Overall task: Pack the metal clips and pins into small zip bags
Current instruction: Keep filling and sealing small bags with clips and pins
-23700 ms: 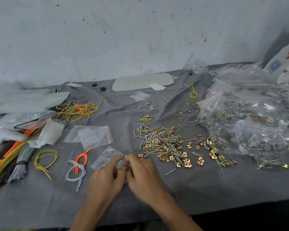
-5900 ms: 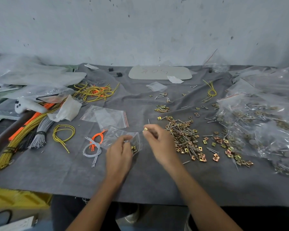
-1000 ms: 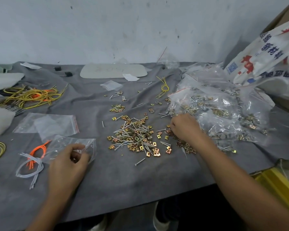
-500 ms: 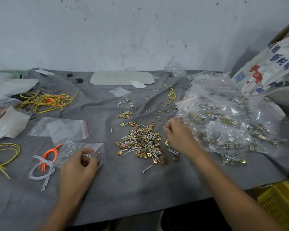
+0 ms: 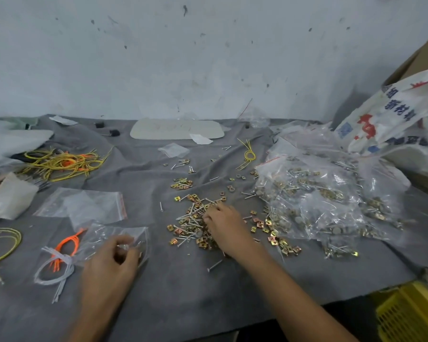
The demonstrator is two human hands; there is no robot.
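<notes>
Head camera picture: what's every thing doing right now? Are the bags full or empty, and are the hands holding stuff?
left hand, grips the small zip bag.
small zip bag, lying on the cloth, contents hard to tell.
right hand, fingertips down in the loose pile; a pinch cannot be told.
loose pile, clips and pins scattered, unbagged.
spare zip bags, flat, empty.
filled bags, stuffed with clips and pins, heaped.
</notes>
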